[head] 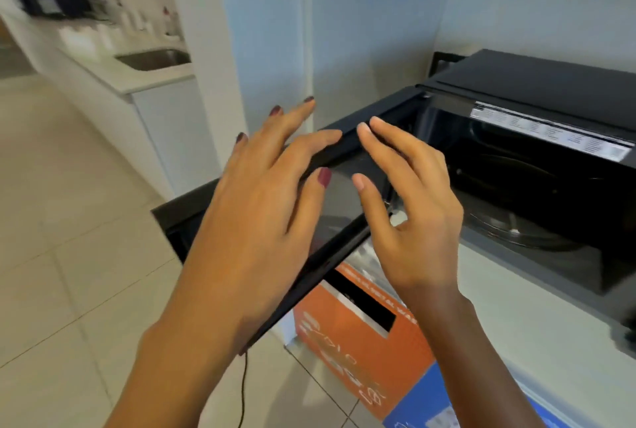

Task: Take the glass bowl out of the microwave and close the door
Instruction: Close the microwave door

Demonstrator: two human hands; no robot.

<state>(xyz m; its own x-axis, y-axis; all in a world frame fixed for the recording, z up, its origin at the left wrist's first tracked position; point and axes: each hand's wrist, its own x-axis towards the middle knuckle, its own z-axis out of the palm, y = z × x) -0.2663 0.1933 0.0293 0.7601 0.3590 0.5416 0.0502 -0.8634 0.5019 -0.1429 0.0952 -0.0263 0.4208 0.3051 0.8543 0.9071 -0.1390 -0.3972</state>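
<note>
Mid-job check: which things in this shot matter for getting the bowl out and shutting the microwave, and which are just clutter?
Belongs to the job:
microwave
microwave door, open
left hand and right hand, both at the door
The glass bowl is not visible.

Just lying about:
orange box
sink
bottles, blurred

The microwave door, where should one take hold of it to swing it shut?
Hold the microwave door along its free top edge, pushing from the outer face toward the open microwave. It hinges on the left; the left hand and right hand hover there.
</note>
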